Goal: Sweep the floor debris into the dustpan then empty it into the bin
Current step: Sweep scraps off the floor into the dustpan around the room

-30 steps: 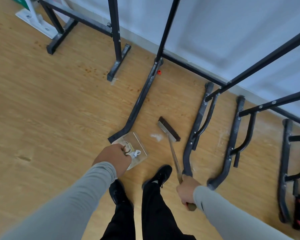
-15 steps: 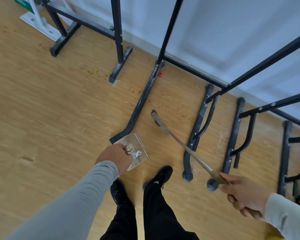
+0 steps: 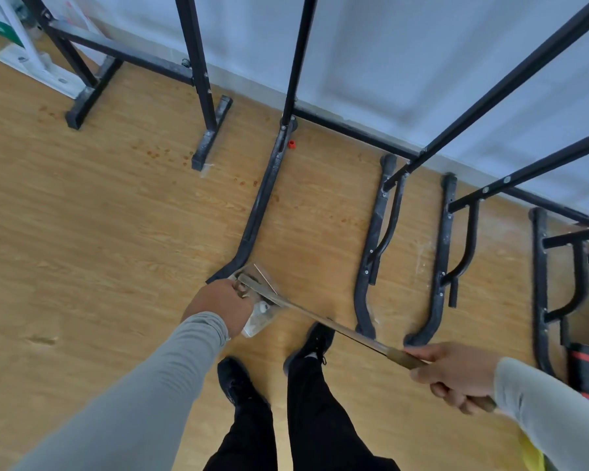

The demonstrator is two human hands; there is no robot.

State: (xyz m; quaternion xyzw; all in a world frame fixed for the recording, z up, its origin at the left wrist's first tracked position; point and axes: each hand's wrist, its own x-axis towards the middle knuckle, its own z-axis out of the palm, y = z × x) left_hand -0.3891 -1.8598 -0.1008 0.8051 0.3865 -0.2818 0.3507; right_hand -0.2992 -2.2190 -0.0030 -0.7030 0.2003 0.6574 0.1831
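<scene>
Holding items as follows, we list them against the dustpan (image 3: 264, 314), which sits on the wooden floor (image 3: 99, 232) beside a black rack foot (image 3: 252, 226). Left hand (image 3: 220, 305): fingers curled around the dustpan's near edge. Right hand (image 3: 456, 377): fingers wrapped on the brush (image 3: 320, 319) handle, right of the dustpan; brush head lies over the pan. White scraps (image 3: 261, 309) rest inside it. Our black shoes (image 3: 312, 343) stand just below.

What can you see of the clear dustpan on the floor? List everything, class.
The clear plastic dustpan sits on the wooden floor beside a black metal frame foot. It looks transparent, holding whitish debris. The left hand grips its near edge, and the wooden-handled broom, held by the right hand, crosses over it.
</scene>
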